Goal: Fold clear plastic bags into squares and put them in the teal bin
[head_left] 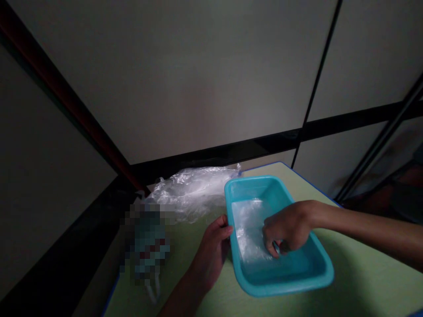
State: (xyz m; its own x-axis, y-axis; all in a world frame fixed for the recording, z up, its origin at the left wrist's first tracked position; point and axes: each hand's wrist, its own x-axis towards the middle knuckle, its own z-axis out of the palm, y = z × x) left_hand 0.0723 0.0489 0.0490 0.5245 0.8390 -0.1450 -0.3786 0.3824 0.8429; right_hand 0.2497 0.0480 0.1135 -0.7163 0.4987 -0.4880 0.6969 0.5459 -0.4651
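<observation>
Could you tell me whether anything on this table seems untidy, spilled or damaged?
I see no spill or damage. Only the clear plastic looks untidy: it lies crumpled at the table's back edge, beside the turquoise tub. The pixelated item cannot be judged.

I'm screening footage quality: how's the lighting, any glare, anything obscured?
Head view: dim overall; glare on the crumpled plastic and the shiny sheet inside the turquoise basin; shadow on the table right of the basin; pixelation obscures the item left of the left hand.

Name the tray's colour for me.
Turquoise, all over what shows of the tray; best seen in the head view.
</observation>
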